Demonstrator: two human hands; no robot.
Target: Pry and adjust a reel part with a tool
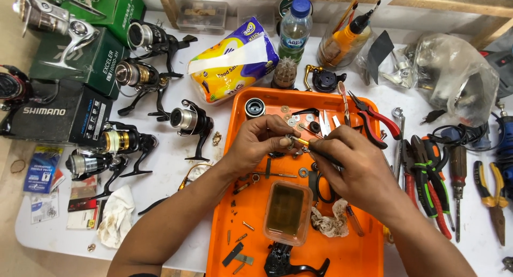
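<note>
Over an orange tray (368,255), my left hand (259,141) pinches a small metal part (293,143) between thumb and fingers. My right hand (352,167) holds a thin brass-tipped tool (302,142) whose tip touches that part. Loose washers, screws and small reel pieces lie scattered on the tray under both hands. A small clear tub of dark liquid (287,212) stands on the tray just below my hands, with a soiled wad of tissue (331,222) beside it.
Several fishing reels (189,122) and green and black boxes (59,114) fill the white table's left side. Pliers and screwdrivers (427,186) lie right of the tray. A water bottle (295,28), a tissue pack (235,60) and a plastic bag (454,76) stand behind.
</note>
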